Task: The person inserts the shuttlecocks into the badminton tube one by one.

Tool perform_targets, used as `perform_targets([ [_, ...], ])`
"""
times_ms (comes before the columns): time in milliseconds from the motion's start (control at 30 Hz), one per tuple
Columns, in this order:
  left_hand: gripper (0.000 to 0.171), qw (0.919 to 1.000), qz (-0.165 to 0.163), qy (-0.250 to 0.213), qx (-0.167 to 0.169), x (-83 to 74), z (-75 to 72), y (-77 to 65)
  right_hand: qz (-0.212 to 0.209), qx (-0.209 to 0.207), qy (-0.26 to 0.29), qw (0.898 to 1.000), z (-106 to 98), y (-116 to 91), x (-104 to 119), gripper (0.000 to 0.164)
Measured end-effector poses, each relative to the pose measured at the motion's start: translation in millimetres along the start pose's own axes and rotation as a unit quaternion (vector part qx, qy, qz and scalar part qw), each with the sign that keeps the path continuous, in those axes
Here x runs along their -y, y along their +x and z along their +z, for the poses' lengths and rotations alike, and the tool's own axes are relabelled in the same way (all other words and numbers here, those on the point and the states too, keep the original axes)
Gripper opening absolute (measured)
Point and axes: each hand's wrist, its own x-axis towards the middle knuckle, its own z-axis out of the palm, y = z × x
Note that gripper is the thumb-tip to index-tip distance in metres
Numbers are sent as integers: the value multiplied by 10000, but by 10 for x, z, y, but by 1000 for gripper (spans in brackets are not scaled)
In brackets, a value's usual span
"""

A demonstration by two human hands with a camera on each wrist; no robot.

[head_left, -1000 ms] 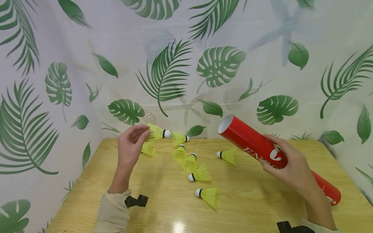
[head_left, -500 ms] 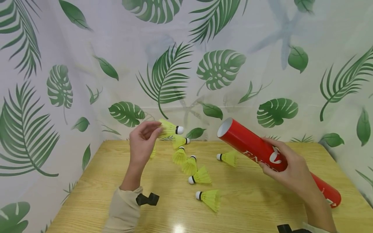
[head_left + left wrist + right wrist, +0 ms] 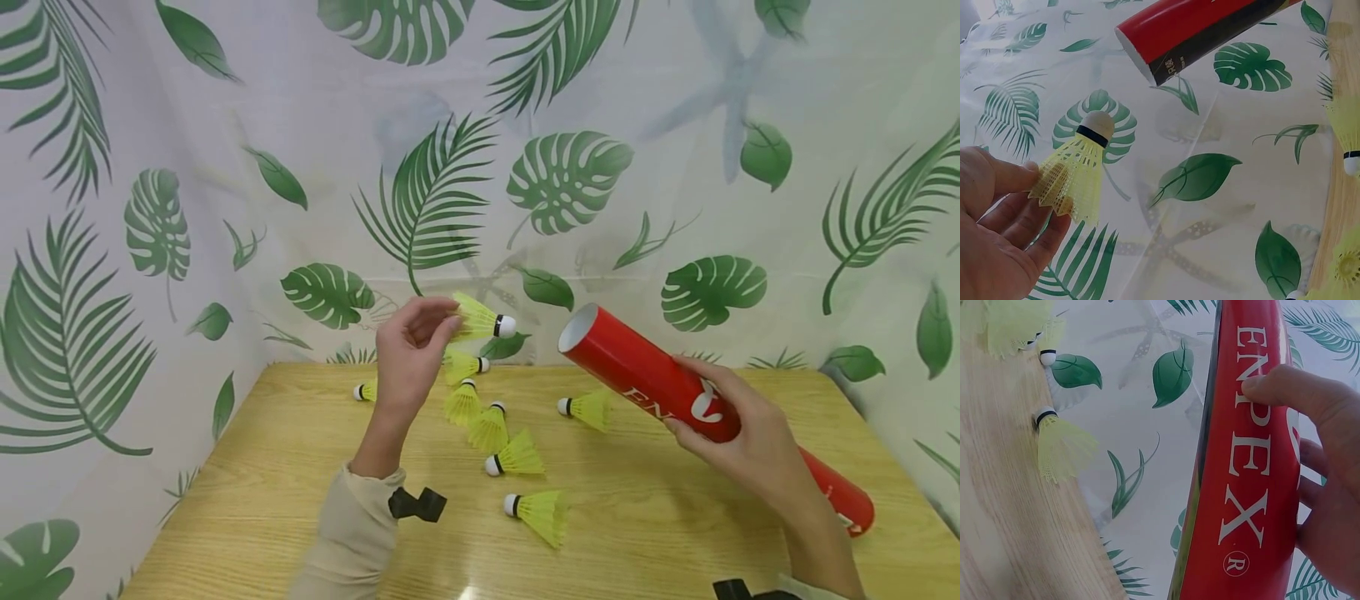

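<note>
My left hand (image 3: 415,354) pinches a yellow shuttlecock (image 3: 480,319) by the edge of its skirt, its white cork with a black band pointing right. In the left wrist view the thumb and fingers hold the skirt of the shuttlecock (image 3: 1079,169). My right hand (image 3: 750,433) grips a long red tube (image 3: 645,362) around its middle. The tube is tilted, its open end up and to the left, facing the held shuttlecock across a gap. White ENPEX lettering shows on the tube (image 3: 1241,456) in the right wrist view.
Several yellow shuttlecocks lie on the wooden table (image 3: 300,483), such as a front shuttlecock (image 3: 542,512) and a shuttlecock (image 3: 588,408) below the tube's open end. A leaf-printed cloth (image 3: 570,250) hangs behind the table.
My left hand has moved right and slightly up with the shuttlecock, toward the tube's open end. A shuttlecock behind the wrist shows again at the left. The tube has hardly moved.
</note>
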Motion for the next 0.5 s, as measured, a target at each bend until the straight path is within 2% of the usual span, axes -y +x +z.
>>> perform_targets([
  [300, 14, 9992, 48, -63, 384, -6, 289, 17, -27, 5, -9, 10000, 33, 6, -30, 79],
  [500, 13, 9986, 144, 4, 506, -33, 451, 8, -53, -5, -30, 10000, 41, 6, -34, 79],
])
